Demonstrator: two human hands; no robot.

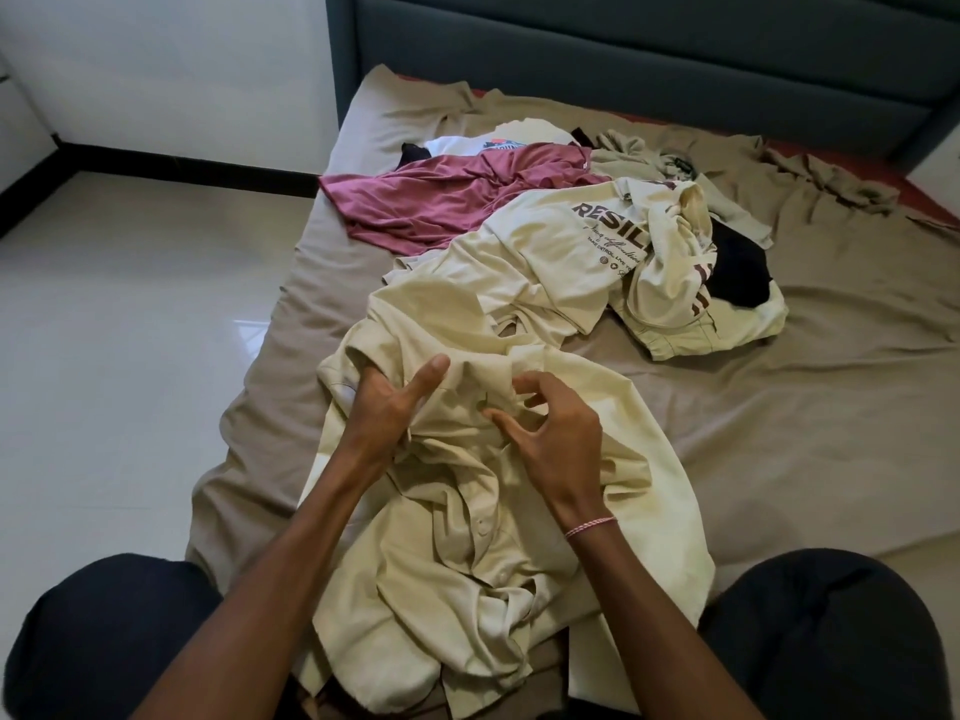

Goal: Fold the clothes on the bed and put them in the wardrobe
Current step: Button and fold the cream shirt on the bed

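Observation:
A crumpled cream button shirt (467,537) lies on the near part of the bed (779,433), partly over my lap. My left hand (387,402) grips a fold of it near the collar, fingers tucked into the cloth and thumb out. My right hand (550,433) hovers just right of that, fingers spread and bent, fingertips touching the fabric. Beyond lie a cream printed T-shirt (566,246), a maroon garment (447,194), a white printed shirt (467,145), a black garment (737,267) and a beige garment (639,153).
The bed has a wrinkled taupe sheet and a dark grey-green padded headboard (649,54) at the far end. Glossy white floor tiles (130,330) lie to the left, with a white wall and black skirting behind. My knees in dark trousers (831,641) frame the bottom.

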